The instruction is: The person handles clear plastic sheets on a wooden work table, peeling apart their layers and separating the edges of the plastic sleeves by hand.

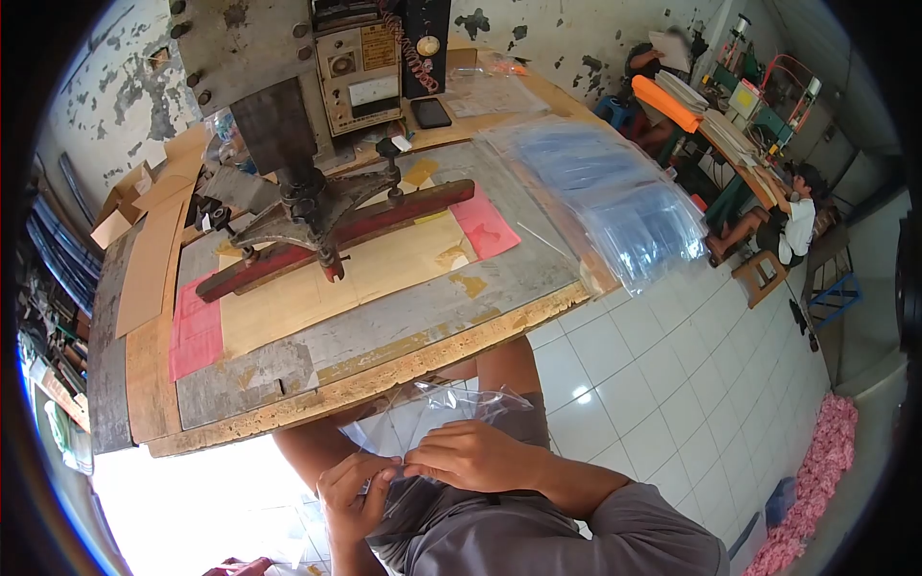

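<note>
Both hands are close together over the lap, below the front edge of the workbench. My left hand [355, 488] is pinched on the near edge of a clear plastic sheet [389, 432]. Beside it, almost touching, my right hand [468, 455] has its fingers curled on the same edge. The crumpled, see-through sheet spreads from the fingers over the legs toward the bench. On the bench, a red press bar [370, 228] under a metal head lies across a tan sheet [336, 288] with pink pieces [197, 329] at its ends.
Stacked clear plastic sheets [615, 197] overhang the bench's right side. A phone [430, 113] lies near the machine's meter box [360, 82]. The bench's worn front edge [384, 379] is just beyond the hands. Two people sit at another table [735, 144] at the upper right.
</note>
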Demonstrator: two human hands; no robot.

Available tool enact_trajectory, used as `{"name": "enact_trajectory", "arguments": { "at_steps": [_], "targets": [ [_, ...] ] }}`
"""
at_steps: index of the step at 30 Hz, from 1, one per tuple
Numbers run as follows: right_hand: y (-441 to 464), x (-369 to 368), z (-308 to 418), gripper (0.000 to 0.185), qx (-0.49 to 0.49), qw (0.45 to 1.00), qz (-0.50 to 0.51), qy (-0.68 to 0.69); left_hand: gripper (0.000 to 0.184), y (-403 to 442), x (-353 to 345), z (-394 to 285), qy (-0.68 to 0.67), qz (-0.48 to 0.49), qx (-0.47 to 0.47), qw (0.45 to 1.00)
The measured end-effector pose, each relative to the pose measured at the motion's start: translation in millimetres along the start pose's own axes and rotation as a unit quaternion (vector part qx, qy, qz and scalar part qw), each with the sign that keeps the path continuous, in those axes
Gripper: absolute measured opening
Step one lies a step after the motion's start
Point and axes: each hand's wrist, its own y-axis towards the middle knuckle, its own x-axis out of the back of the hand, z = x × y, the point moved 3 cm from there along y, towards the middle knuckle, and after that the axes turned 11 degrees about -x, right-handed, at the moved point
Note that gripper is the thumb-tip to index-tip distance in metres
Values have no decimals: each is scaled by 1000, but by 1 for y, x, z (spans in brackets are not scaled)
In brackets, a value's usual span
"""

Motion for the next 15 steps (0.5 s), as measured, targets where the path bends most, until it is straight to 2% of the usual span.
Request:
{"name": "enact_trajectory", "arguments": {
  "at_steps": [15],
  "targets": [
    [8, 5, 3, 20, -18, 998, -42, 31, 5, 8, -1, -7, 38, -6, -42, 998]
  ]
}}
